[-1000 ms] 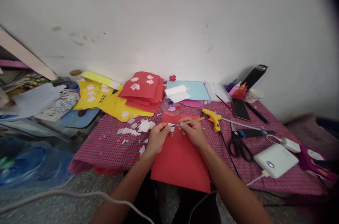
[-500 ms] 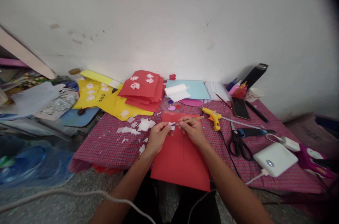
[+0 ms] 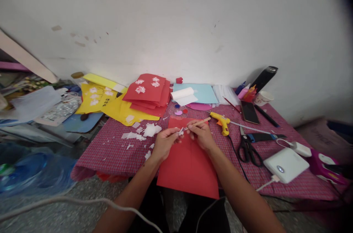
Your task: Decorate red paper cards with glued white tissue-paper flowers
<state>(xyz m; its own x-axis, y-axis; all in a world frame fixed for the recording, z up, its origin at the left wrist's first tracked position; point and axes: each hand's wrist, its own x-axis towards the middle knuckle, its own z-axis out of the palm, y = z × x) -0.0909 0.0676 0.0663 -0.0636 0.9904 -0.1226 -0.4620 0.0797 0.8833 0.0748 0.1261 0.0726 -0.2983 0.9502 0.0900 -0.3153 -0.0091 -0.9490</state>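
Between thumb and fingertips, my left hand pinches a small white paper piece. My right hand is closed on a paintbrush with a light wooden handle. Its tip points left and meets or nearly meets the paper; the fingers partly hide it. Both hands are above a large red paper sheet at the table's front. Just beyond lie small dabs of colour: blue, red and a lilac one. White paper scraps are scattered left of my hands.
Red cards with white flowers and yellow paper lie at the back left. A yellow glue gun, black scissors, a phone, a white power bank and cables are on the right. A black bottle leans near the wall.
The white paper piece has turned in my left fingers and now shows narrower. The brush in my right hand has tilted, with its handle end slightly higher.
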